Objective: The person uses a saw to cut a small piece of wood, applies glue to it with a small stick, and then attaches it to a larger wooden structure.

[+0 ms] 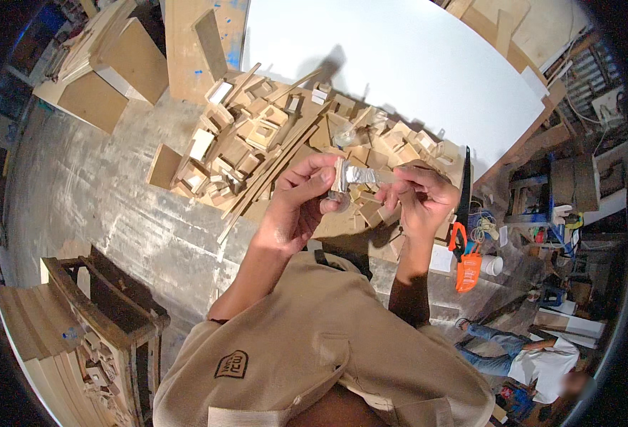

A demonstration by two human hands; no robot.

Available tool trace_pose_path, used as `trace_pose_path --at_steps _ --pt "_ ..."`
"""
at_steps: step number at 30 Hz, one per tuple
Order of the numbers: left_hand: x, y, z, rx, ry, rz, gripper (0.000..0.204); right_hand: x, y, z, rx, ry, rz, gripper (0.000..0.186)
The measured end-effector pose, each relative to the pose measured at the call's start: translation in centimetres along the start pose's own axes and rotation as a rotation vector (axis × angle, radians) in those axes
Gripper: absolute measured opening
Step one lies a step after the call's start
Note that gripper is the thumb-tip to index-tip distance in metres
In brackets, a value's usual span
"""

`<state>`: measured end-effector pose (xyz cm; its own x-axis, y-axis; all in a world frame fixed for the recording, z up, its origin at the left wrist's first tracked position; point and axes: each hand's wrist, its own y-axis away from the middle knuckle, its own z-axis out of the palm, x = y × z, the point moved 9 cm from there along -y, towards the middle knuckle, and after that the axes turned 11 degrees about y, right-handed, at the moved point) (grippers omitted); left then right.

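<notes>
My left hand [303, 203] is closed on a small pale, layered piece [339, 172], with a crumpled whitish, shiny band [360, 175] reaching from it toward the right. My right hand [421, 199] pinches the right end of that band, where it turns tan. Exactly what the piece and band are made of I cannot tell. Beneath both hands lies a heap of small wooden blocks and open box pieces [264, 129] among long thin strips. A handsaw with an orange-and-black handle [459, 239] is beside my right hand, near an orange pouch [468, 272].
A large white board [399, 50] fills the back. Stacked boards stand back left [100, 78]. A wooden rack with sheets [107, 324] is lower left, on the concrete floor [136, 206]. A co-worker [542, 363] lies or sits lower right, near cluttered tools.
</notes>
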<state>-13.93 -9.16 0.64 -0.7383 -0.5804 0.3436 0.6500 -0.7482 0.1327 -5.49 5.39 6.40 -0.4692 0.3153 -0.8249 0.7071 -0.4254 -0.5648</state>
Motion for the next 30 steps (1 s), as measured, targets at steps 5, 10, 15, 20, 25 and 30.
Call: trace_pose_path --at_steps 5,10,15,20,25,30 --pt "0.5 0.4 -0.1 0.008 -0.004 0.019 0.017 0.1 -0.3 0.0 0.007 0.120 -0.026 0.019" --pt "0.6 0.9 -0.4 0.122 -0.036 0.032 0.024 -0.7 0.0 1.0 -0.071 0.042 -0.076 0.017" --pt "0.4 1.0 -0.4 -0.001 -0.033 0.037 0.018 0.7 -0.3 0.2 -0.012 0.095 -0.030 0.016" --pt "0.1 1.3 -0.7 0.012 -0.043 0.033 0.016 -0.7 0.2 0.4 -0.069 0.010 -0.044 0.018" --pt "-0.5 1.2 -0.2 -0.034 -0.040 0.009 0.018 0.3 0.1 -0.3 -0.023 0.099 -0.033 0.020" --pt "-1.1 1.4 -0.7 0.084 -0.093 -0.006 0.022 -0.1 0.7 -0.5 -0.043 0.049 -0.016 0.023"
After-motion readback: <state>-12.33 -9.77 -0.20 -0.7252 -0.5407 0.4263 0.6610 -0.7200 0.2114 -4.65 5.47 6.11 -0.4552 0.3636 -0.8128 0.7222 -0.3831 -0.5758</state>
